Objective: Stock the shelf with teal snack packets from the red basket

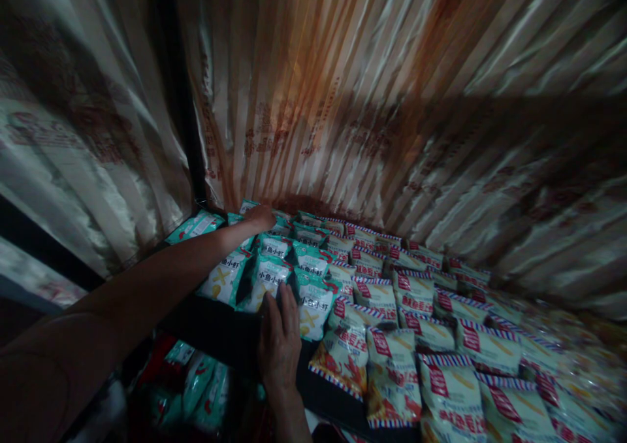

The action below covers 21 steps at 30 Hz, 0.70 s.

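At the far end of the rows of green-and-white snack bags is my left hand, its arm stretched across from the left. It touches bags near the back; its fingers are too dark and partly hidden to tell whether they grip one. My right hand lies at the front edge, fingers extended and slightly apart. Its fingertips rest against the lower part of a front green bag, beside another front green bag. Nothing is held in that hand.
Rows of cream-coloured bags with striped edges fill the right side. Clear-wrapped packets lie at far right. More green bags sit below the dark shelf edge. Pleated printed sheeting hangs behind, with a black post at left.
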{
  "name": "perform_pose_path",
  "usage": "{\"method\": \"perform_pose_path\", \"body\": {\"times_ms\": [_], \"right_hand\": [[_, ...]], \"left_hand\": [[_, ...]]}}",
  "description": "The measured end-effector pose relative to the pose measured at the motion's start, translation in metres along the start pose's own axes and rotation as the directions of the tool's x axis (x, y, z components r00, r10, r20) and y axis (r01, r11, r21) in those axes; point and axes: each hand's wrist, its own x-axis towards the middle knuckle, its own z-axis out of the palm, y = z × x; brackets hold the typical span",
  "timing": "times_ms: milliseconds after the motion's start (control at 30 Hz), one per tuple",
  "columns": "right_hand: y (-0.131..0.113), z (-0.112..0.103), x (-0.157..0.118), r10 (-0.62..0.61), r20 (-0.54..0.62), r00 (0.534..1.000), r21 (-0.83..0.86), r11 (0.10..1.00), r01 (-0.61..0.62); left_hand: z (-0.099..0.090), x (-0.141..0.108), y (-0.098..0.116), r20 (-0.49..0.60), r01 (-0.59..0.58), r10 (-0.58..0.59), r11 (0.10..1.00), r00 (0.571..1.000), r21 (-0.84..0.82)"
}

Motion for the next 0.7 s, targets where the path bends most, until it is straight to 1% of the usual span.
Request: {"method": "perform_pose_path", "body": {"times_ms": [167, 333, 500, 700], "right_hand": [[0.0003, 0.0000, -0.0002, -0.003, 0.008, 1.000, 0.005, 1.000, 0.003], [0.0002, 0.0005, 0.0000, 0.004, -0.003, 1.000, 0.006, 1.000, -0.004], [-0.0002, -0.0009, 0.0003, 0.001, 0.017, 1.000, 0.004, 1.000, -0.001], [-0.0009, -0.0011, 0.0003, 0.015, 0.001, 1.000, 0.020, 1.000, -0.015]], "left_hand": [[0.0039, 0.0029, 0.0007, 0.029, -0.023, 0.024, 1.000, 0.999, -0.021], [0.0082, 0.0047, 0.0000, 0.057, -0.056, 0.056, 0.998, 0.997, -0.003], [0.0082, 0.0056, 0.0011, 0.077, -0.097, 0.094, 0.995, 0.993, 0.027], [0.0077, 0.0063, 0.0037, 0.081, -0.109, 0.106, 0.993, 0.991, 0.045]]}}
